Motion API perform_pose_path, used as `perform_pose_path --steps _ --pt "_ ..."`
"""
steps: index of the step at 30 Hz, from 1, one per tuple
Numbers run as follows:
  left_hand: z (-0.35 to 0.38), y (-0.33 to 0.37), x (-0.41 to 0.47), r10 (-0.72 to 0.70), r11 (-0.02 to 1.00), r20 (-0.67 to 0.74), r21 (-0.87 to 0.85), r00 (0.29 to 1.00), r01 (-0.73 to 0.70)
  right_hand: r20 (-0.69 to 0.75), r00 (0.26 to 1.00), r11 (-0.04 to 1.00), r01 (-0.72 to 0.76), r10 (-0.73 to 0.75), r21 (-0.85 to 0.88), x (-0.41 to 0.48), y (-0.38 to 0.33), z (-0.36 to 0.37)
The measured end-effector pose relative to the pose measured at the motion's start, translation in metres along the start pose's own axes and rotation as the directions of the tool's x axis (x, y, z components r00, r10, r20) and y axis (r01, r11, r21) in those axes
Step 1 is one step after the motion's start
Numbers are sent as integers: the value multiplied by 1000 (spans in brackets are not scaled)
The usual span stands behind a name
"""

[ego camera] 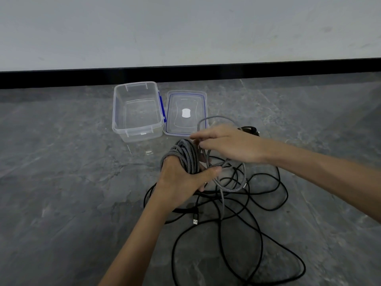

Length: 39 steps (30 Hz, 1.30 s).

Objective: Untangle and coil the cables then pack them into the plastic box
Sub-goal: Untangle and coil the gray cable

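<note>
Holding a braided grey coil (185, 155), left hand (181, 180) grips tight; right hand (226, 143) pinches its loose strand (201, 122).

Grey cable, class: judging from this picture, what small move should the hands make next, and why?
Probably the right hand, pinching the loose grey length, should lay another loop onto the grey coil that the left hand grips. That length lies across the black cable, so coiling is unfinished.
</note>
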State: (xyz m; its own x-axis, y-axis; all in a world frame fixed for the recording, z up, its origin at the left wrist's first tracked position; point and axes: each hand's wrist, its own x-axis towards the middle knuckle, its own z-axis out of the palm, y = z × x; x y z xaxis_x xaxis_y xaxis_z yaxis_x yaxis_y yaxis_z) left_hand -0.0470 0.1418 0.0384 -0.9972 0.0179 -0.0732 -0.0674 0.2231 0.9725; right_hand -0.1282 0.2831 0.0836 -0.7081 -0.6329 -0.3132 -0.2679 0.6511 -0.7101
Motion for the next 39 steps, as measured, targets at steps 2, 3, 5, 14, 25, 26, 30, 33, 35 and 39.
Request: perform_pose_path --steps 2,3,5,14,25,26,30,33,35,39 --pt "-2 2 1 -24 999 -43 -45 999 22 -13 1000 997 13 -14 -72 -4 3 2" --pt "-3 2 2 -45 997 -67 -61 997 41 -76 996 990 44 -54 -131 -6 6 4" --pt "-4 2 3 -83 995 -112 -70 990 76 -274 937 946 132 -216 -296 -10 12 7" --pt "-6 6 -1 -82 994 -69 -79 994 76 -104 766 577 379 -634 -723 -20 25 13" --pt "-4 13 -1 -172 935 -92 -329 981 133 -207 624 566 455 -754 -688 -26 30 15" --pt "-4 15 -1 -183 934 -98 -329 978 141 -205 630 570 456 -749 -684 -27 31 15" --pt "-3 19 2 -113 980 -180 -183 977 80 -201 643 574 445 -739 -687 -31 31 15" --pt "-6 17 3 -71 993 -246 -106 967 46 -181 672 578 431 -718 -693 -31 28 14" --pt "-7 16 4 -47 996 -257 -82 965 27 -171 701 600 427 -692 -676 -32 25 13" --pt "-10 13 2 -12 999 -246 -39 969 2 -137 830 717 368 -540 -592 -34 17 12"
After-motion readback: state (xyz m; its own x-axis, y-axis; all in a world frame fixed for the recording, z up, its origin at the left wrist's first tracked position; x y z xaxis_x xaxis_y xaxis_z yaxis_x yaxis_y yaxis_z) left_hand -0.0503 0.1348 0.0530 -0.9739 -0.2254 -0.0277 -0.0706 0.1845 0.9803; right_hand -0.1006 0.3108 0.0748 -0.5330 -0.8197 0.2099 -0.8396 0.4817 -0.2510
